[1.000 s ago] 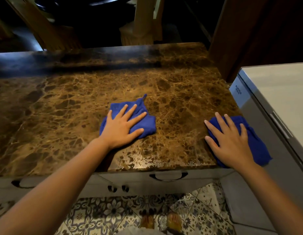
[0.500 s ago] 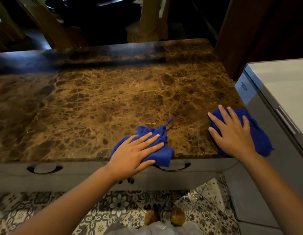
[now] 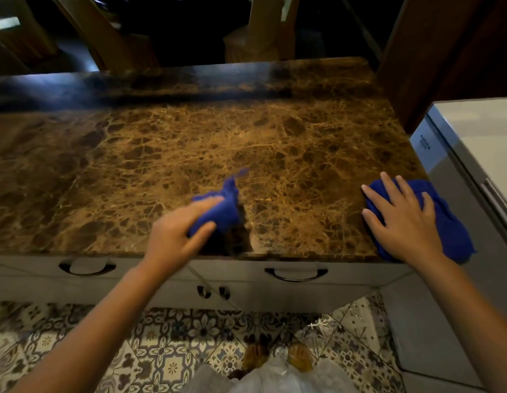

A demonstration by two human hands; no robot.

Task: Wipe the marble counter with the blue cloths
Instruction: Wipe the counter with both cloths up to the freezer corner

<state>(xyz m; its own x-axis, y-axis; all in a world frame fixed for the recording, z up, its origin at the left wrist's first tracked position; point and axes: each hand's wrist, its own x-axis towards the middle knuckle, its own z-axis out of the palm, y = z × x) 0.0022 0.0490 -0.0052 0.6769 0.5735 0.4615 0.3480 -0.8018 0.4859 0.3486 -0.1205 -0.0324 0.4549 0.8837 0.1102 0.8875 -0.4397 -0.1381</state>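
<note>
My left hand (image 3: pixel 172 236) pinches one blue cloth (image 3: pixel 221 208) bunched near the marble counter (image 3: pixel 189 143)'s front edge; my right hand (image 3: pixel 402 219) presses flat, open-palmed, on the other cloth (image 3: pixel 456 231) at the front right corner.

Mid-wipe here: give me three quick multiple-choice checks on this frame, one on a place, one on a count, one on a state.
1. Where is the cloth under the right hand?
A. near right corner of the counter
B. far left edge
C. on the floor

2. How many blue cloths show?
A. one
B. two
C. four

3. How is the left hand using its cloth?
A. pressing it flat
B. gripping it bunched up
C. not touching it

Key: 1 A, the right cloth overhangs the marble counter corner beside the white appliance. 2 B, one per hand. 3 B, the left cloth is gathered between the fingers.
</note>
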